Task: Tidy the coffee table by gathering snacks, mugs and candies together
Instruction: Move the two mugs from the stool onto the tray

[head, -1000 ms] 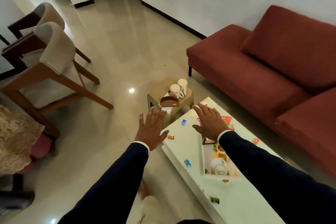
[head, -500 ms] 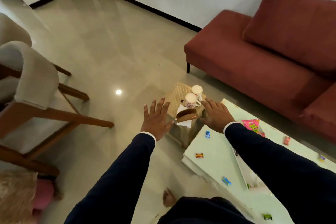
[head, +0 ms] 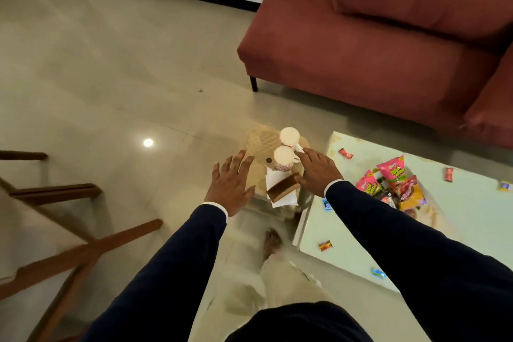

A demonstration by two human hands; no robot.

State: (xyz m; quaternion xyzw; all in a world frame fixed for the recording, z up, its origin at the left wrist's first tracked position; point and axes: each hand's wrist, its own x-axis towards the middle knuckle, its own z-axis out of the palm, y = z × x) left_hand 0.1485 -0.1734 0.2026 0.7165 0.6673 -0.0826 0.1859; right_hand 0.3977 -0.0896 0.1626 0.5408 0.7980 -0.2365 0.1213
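Fingers of the left hand [head: 230,183] spread wide and flat, palm down, grasping nothing, hovering at frame centre just left of the small woven stool [head: 259,144]. Fingers of the right hand [head: 319,172] also extended and unclenched, fingertips [head: 301,151] reaching to the handle of the farther mug [head: 289,137]; whether actually touching, impossible to tell. Thumb close beside the brown napkin holder [head: 283,187], tilted over white napkins [head: 273,178] on the stool's near edge.

Two white mugs standing upright on the stool, side by side, the nearer mug [head: 283,158] printed with a small red pattern low on its wall; contents not visible from above, only pale tops.

Right of the stool, the white coffee table [head: 466,211] in the right middle of the frame. On it a heap of snack packets [head: 392,186], pink, red and yellow, close together. Wrapped candies lying scattered well apart: a red candy [head: 345,153] near the far corner, an orange-red candy [head: 325,246] near the left edge, a blue candy [head: 378,273] toward the lower edge.

Maroon sofa [head: 374,44] across the upper right.
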